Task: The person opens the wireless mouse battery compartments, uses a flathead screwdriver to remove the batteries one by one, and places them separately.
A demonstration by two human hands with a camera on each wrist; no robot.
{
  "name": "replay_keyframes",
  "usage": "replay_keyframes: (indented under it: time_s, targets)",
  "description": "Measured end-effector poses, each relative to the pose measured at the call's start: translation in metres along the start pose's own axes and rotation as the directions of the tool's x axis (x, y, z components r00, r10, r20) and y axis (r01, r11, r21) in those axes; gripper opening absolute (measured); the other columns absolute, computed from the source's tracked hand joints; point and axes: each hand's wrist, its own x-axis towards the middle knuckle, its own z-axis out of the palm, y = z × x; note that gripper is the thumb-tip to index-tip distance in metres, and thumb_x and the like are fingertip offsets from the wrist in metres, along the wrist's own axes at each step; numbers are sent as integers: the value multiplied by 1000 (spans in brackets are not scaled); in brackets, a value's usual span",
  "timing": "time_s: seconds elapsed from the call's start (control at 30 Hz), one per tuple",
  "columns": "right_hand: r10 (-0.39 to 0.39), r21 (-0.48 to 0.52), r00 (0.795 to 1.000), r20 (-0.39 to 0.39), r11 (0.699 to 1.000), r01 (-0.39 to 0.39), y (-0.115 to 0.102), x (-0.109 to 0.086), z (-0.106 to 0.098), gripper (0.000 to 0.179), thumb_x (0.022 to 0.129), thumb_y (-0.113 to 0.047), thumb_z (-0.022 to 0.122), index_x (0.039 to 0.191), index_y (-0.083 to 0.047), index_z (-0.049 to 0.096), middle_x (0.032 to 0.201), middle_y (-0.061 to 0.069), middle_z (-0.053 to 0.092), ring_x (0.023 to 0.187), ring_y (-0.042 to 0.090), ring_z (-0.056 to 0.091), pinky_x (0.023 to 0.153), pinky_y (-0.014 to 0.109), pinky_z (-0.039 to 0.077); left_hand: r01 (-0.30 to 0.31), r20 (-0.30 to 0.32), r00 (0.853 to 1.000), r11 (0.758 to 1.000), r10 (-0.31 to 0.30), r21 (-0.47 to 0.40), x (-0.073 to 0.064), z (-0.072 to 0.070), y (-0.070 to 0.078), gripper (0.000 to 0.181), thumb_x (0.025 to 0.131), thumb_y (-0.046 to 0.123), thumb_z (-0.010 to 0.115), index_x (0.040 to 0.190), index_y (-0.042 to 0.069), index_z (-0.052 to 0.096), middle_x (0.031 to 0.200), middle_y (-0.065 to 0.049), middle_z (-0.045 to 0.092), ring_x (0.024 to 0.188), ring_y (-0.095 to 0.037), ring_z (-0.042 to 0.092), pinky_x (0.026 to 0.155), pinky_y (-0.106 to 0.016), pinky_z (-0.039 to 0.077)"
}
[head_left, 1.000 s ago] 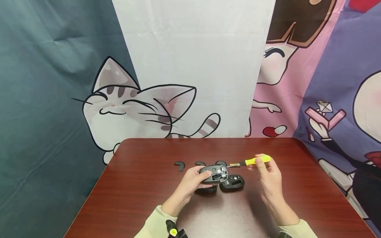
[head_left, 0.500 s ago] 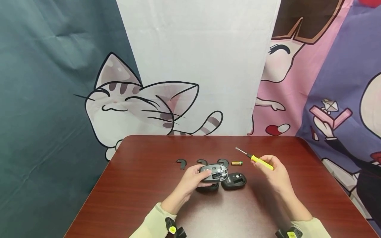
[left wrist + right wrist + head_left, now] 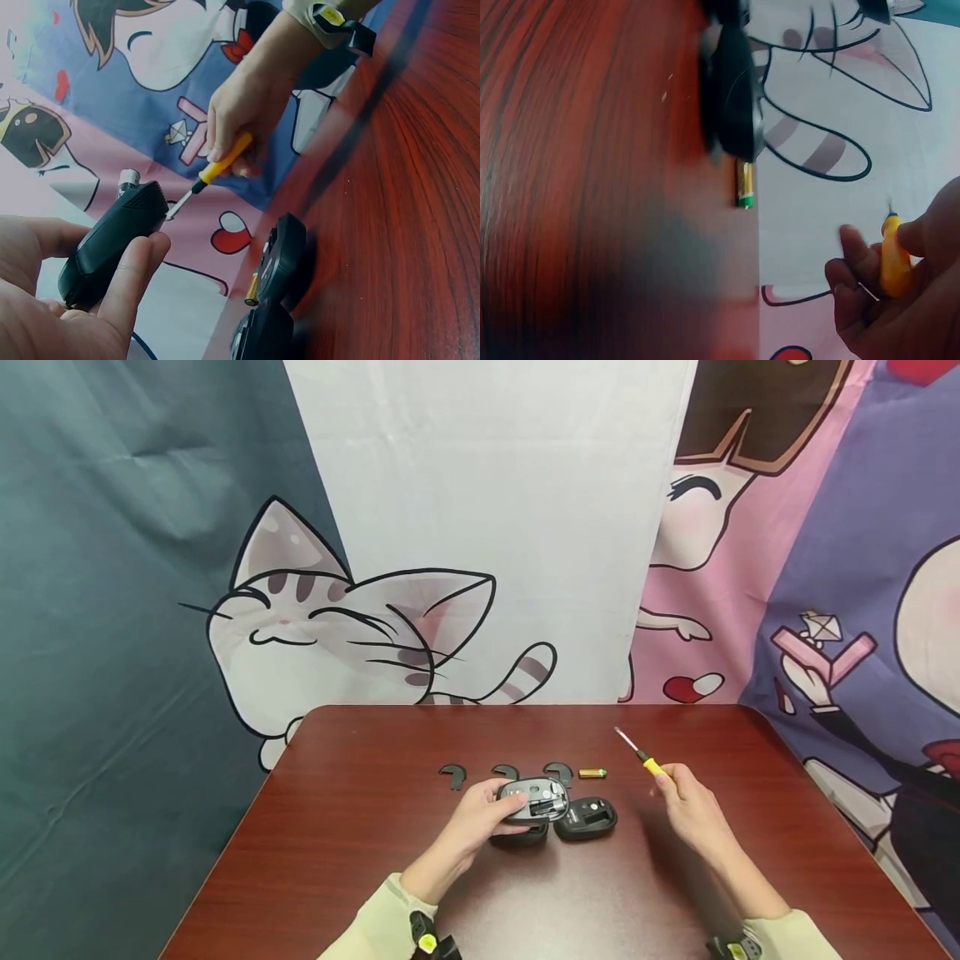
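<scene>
My left hand [image 3: 474,818] grips a computer mouse [image 3: 542,799] with its underside up and its battery compartment uncovered. In the left wrist view the thumb and fingers hold this mouse [image 3: 112,244] by its sides, and a silvery cylinder [image 3: 129,180] like a battery end pokes up from it. Off to the right, my right hand [image 3: 696,810] holds a screwdriver [image 3: 649,763] by its yellow handle, with the tip pointing up and away to the left, apart from the mouse. The right wrist view shows the yellow handle [image 3: 894,259] between thumb and fingers.
Two more black mice lie on the table: one [image 3: 587,818] underside up beside the held mouse, the other [image 3: 521,837] partly hidden below it. Behind them stand three dark covers in a row, the leftmost cover [image 3: 453,774] apart, with a battery [image 3: 592,773] at the right end.
The screwdriver has left the held mouse's right end and swung up and right with my right hand, its tip now angled away. My left hand keeps the mouse in nearly the same place.
</scene>
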Motion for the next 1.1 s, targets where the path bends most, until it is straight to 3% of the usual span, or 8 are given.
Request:
replay_keyframes:
  time_s: [0.23, 0.43, 0.7, 1.1]
  targets:
    - [-24, -75, 1000, 4, 997, 24, 8, 5, -2, 18, 101, -7, 55, 114, 6, 55, 93, 16, 59, 84, 30, 55, 70, 45, 47, 1, -4, 1000, 1000, -1, 18, 0, -2, 0, 41, 98, 12, 64, 129, -13, 54, 114, -22, 70, 97, -23, 72, 84, -39, 63]
    - [-22, -159, 1000, -8, 987, 20, 13, 8, -4, 18, 95, -6, 64, 109, 4, 61, 94, 18, 61, 83, 32, 56, 73, 55, 53, -2, -2, 1000, 1000, 3, 13, 0, -3, -3, 41, 98, 11, 64, 128, -14, 54, 113, -24, 70, 95, -23, 73, 84, -41, 63]
    - [-100, -263, 994, -39, 961, 87, 21, 8, -4, 15, 87, -3, 70, 99, 5, 67, 89, 19, 66, 85, 40, 58, 75, 56, 50, -6, -3, 1000, 1000, 6, 19, -4, -4, -3, 41, 98, 11, 64, 128, -14, 53, 113, -23, 70, 95, -23, 73, 83, -39, 63]
    - [16, -296, 995, 98, 955, 14, 25, 10, 1, 17, 91, -16, 69, 88, 1, 67, 77, 12, 64, 72, 35, 62, 62, 54, 50, 4, 3, 1000, 999, -5, 36, -4, -8, -3, 42, 98, 13, 65, 129, -14, 53, 113, -23, 70, 96, -24, 73, 83, -38, 63]
